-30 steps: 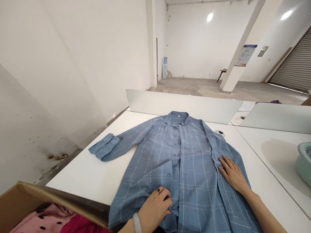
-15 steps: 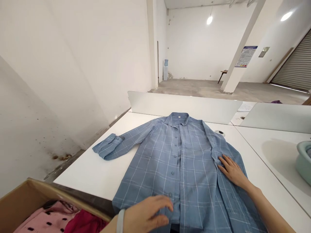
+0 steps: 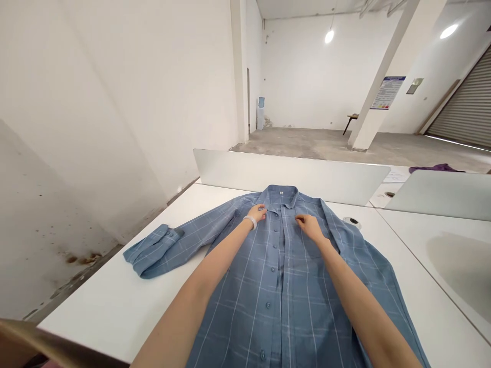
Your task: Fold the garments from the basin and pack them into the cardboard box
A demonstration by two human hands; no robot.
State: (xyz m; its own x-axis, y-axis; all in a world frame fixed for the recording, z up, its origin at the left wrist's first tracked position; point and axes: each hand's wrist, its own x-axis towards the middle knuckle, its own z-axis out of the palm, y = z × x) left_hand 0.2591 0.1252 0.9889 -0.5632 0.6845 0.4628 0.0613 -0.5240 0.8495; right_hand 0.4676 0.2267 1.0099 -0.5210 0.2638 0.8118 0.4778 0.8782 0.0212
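Observation:
A blue long-sleeved shirt [image 3: 255,271] with a white windowpane check lies front up on the white table, collar at the far end. Its front edges lie side by side, with buttons down one of them. My left hand [image 3: 257,212], with a pale band at the wrist, is just below the collar on the left, fingers bent and a small gap between thumb and forefinger. Over the right chest, my right hand [image 3: 308,225] has its fingers curled together; whether cloth is between them is hidden. The left sleeve lies stretched out sideways, its cuff folded over.
A low divider [image 3: 287,174] stands along the far edge of the table [image 3: 92,312]. A round cable hole [image 3: 352,222] is by the shirt's right shoulder. The edge of a cardboard box [image 3: 49,345] shows at lower left, beside the table.
Both hands have moved forward to the upper shirt: the left from the lower front, the right from lying flat on the right sleeve. The view has shifted, showing less of the box.

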